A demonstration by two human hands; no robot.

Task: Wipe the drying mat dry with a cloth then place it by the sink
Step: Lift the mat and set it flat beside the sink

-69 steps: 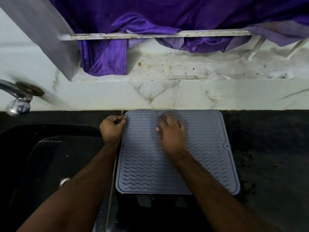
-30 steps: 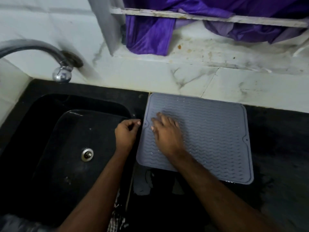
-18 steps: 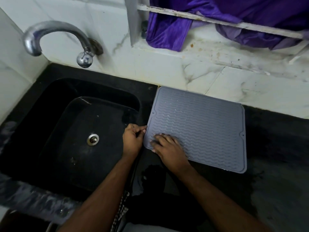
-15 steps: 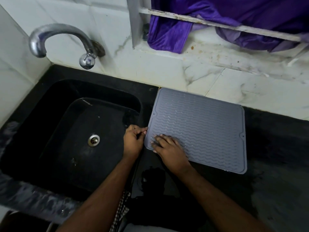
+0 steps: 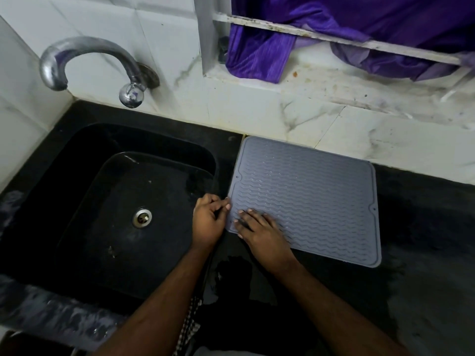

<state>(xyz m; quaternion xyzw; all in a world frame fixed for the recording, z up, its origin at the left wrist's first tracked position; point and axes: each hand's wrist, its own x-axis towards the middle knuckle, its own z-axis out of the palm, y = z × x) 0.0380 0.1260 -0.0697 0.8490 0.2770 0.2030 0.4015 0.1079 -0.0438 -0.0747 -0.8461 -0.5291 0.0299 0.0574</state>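
Black countertop (image 5: 424, 265) beside the sink (image 5: 84, 140): drying mat (image 5: 308, 196) lies flat against the back wall. My left hand (image 5: 208, 222) pinches its sink-side edge, my right hand (image 5: 262, 235) presses flat on the near corner, squaring it up I guess.

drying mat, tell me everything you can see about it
The drying mat is a grey, rubbery-looking rectangle with rounded corners, a raised rim, wavy ridges and a small hole at each short side. It lies flat on the black counter beside the sink. The right hand rests on its near left corner; the left hand pinches its left edge.
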